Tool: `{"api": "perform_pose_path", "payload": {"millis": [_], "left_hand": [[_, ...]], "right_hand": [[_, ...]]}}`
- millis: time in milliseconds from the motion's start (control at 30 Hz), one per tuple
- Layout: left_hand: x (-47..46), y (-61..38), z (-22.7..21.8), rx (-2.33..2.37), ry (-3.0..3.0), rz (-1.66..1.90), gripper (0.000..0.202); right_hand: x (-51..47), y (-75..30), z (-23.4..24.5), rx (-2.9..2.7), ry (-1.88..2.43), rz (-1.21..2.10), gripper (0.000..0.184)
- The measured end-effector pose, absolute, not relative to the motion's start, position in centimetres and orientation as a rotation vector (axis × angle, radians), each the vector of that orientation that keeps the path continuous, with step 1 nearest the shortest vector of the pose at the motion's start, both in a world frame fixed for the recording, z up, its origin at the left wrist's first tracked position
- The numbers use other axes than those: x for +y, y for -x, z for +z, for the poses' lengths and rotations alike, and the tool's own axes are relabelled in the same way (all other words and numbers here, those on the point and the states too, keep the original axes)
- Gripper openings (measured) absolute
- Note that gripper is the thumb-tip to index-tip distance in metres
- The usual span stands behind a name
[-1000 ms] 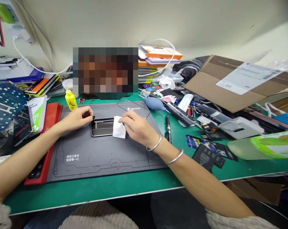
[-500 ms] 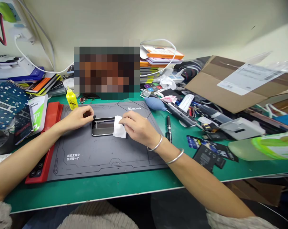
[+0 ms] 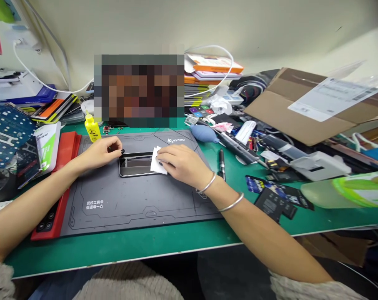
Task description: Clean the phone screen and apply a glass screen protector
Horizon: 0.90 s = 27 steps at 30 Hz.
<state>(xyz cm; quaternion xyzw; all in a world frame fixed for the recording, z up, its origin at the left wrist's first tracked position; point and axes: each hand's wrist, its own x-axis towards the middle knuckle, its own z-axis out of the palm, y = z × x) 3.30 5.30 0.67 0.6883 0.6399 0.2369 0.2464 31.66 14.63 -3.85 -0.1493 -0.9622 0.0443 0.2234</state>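
Note:
A dark phone (image 3: 135, 164) lies flat on the grey work mat (image 3: 129, 196). My left hand (image 3: 100, 152) rests at the phone's left end, its fingers curled and pressing that end. On the right end, my right hand (image 3: 180, 163) is closed on a small white wipe (image 3: 156, 165) and presses it against the glass. Two silver bangles sit on my right wrist.
A yellow bottle (image 3: 91, 128) stands behind the mat, a red tray (image 3: 61, 175) at its left. A black pen (image 3: 221, 163), a blue air blower (image 3: 204, 134), loose phone parts (image 3: 274, 198) and a cardboard box (image 3: 304, 108) crowd the right. Circuit boards (image 3: 6, 131) lie far left.
My right hand has drawn the wipe in under its fingers, so less of it shows. My left hand stays at the phone's left end.

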Motion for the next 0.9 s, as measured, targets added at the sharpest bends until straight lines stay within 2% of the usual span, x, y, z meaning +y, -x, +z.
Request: {"api": "perform_pose_path", "payload": {"millis": [167,367,567,733,900], "left_hand": [[5.32,-3.17,0.57,1.741,-1.879,0.643,0.019],[5.39,-3.19,0.56,1.749,-1.881,0.647,0.019],[5.41,-3.25,0.63,1.739,-1.888,0.641,0.020],[5.42,-3.28,0.62,1.753,-1.892,0.642,0.019],[5.39,-3.32,0.64,1.738,-1.884,0.649,0.020]], "right_hand": [[14.05,-31.47,-3.59,-2.704,0.317,0.148,0.023],[14.17,-31.66,-3.48,-2.699,0.415,0.125,0.025],[14.20,-31.64,-3.66,-2.731,0.278,0.149,0.030],[14.85,-32.02,-3.68,-2.706,0.391,0.132,0.031],[14.19,-31.78,-3.76,-2.705,0.230,0.211,0.030]]}}
